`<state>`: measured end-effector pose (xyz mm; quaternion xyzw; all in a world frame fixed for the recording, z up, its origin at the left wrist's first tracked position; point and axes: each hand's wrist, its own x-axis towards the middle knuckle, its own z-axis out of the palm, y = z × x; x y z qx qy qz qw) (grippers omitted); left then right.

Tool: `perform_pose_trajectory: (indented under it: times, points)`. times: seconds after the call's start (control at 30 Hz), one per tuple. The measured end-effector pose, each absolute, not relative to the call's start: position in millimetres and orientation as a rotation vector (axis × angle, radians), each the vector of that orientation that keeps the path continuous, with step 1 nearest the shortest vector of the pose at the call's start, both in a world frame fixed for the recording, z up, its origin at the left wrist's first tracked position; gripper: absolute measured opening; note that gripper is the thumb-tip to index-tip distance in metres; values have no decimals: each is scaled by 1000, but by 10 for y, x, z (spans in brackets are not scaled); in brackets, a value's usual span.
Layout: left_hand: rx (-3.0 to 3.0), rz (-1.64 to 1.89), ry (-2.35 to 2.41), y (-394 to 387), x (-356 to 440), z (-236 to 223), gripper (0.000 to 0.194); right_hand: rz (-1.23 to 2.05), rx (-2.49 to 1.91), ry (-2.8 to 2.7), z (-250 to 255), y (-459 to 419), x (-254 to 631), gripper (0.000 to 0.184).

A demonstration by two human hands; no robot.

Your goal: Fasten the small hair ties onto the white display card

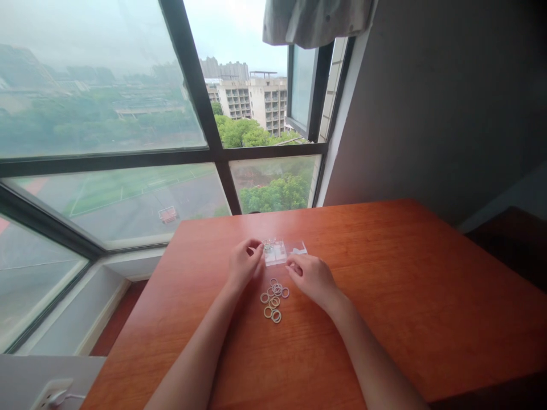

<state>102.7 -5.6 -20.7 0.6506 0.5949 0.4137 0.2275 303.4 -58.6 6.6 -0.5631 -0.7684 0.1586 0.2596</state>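
Observation:
A small clear plastic box [276,254] lies on the table with its lid [299,249] folded out to the right. Some small rings [268,245] sit in its left compartment. My left hand [246,261] is closed at the box's left edge, thumb and forefinger pinched against it. Beside the right front corner, my right hand [313,277] has its fingers curled together in front of the lid; what they hold, if anything, is hidden. Several pale, thin rings, like small hair ties [274,302], lie in a loose, partly overlapping cluster between my forearms.
The reddish-brown wooden table [410,296] stretches far to the right. Beyond its back and left edges are windows with dark frames [217,154]. A grey wall [410,114] rises at the right, and a socket with a plug [57,397] is at lower left.

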Motion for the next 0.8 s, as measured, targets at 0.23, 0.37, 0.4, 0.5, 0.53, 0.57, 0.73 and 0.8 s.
perform_pose_trajectory:
  times: [0.23,0.37,0.4,0.5,0.53,0.57,0.73,0.8]
  points:
    - [1800,1087,1612,18,965,-319,23,449,-1527,-2111,68,-589,3031,11]
    - [1791,1094,1594,19,973,-328,22,477,-1519,-2131,68,-593,3029,11]
    - [1789,1094,1593,20,975,-330,23,500,-1509,-2144,69,-597,3026,11]
    - [1789,1092,1591,19,980,-329,23,611,-1435,-2202,65,-619,3008,10]
    - [1790,1090,1589,17,981,-326,23,649,-1402,-2224,60,-629,3000,10]
    - [1791,1088,1589,15,982,-321,22,680,-1370,-2246,55,-641,2991,11]
    - [1805,1067,1612,3,979,-293,22,787,-1232,-2373,24,-706,2943,11]
    - [1809,1059,1616,1,977,-291,22,830,-1178,-2433,18,-728,2926,11]
